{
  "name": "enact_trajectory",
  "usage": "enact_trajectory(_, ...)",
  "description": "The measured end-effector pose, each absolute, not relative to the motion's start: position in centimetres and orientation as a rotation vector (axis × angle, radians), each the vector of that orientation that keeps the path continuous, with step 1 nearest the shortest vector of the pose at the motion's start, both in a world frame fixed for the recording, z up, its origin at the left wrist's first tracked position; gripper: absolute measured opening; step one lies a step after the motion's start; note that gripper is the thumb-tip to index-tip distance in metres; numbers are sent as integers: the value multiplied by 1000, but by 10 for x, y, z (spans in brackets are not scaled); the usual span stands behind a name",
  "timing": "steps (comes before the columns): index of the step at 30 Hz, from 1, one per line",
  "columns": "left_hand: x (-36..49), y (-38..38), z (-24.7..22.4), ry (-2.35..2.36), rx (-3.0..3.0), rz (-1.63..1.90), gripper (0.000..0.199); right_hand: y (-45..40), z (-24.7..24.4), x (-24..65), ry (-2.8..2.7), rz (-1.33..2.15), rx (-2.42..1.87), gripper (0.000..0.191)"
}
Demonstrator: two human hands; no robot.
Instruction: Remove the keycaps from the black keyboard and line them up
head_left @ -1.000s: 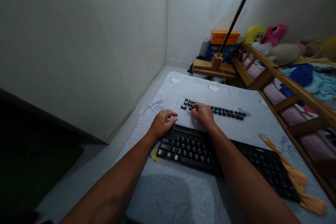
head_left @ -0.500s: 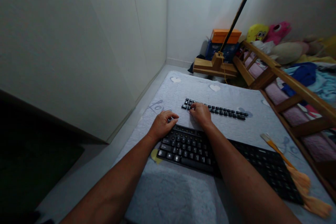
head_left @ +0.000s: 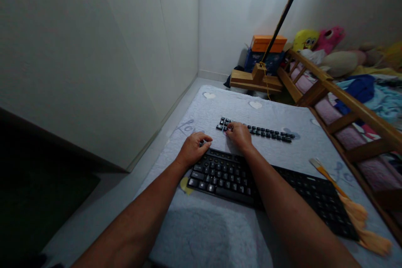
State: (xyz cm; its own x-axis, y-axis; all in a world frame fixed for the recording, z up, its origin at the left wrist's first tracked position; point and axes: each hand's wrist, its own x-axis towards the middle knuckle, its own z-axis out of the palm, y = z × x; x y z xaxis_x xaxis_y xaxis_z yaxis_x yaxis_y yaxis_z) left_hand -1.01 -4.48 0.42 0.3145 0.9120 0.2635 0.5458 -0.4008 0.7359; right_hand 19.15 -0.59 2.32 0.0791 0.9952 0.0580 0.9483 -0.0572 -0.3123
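A black keyboard (head_left: 226, 176) lies on the pale cloth, its middle hidden under my right forearm. My left hand (head_left: 193, 149) rests at its upper left corner, thumb and forefinger apart with nothing seen between them. Beyond the keyboard, loose black keycaps (head_left: 270, 134) are laid out in rows. At the left part of these rows, my right hand (head_left: 238, 135) has its fingertips bent together on a keycap, which is mostly covered by the fingers.
A brush (head_left: 323, 169) and a crumpled orange cloth (head_left: 354, 209) lie right of the keyboard. Along the right runs a wooden bed rail (head_left: 342, 92). A white cabinet (head_left: 125, 50) stands on the left. A wooden stand (head_left: 256, 77) with a pole is behind the table.
The view has shifted very slightly. Both hands keep nearly the same places, the right one at the keycap rows and the left at the keyboard's corner.
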Motion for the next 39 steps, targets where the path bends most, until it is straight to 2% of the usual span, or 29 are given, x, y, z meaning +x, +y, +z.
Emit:
enact_trajectory(12,-19,-51,9,1385,2183,813,15,-33,38,210,-2006,207,-2087,23)
enact_trajectory(16,-19,-53,10,1397,2195,776,16,-62,49,229,-2072,209,-2126,17)
enact_trajectory(25,-20,-51,8,1422,2149,773,18,-103,62,240,-2167,371,-2217,28)
enact_trajectory(39,-15,-43,1,1330,2101,850,16,-119,60,233,-2122,303,-2201,32)
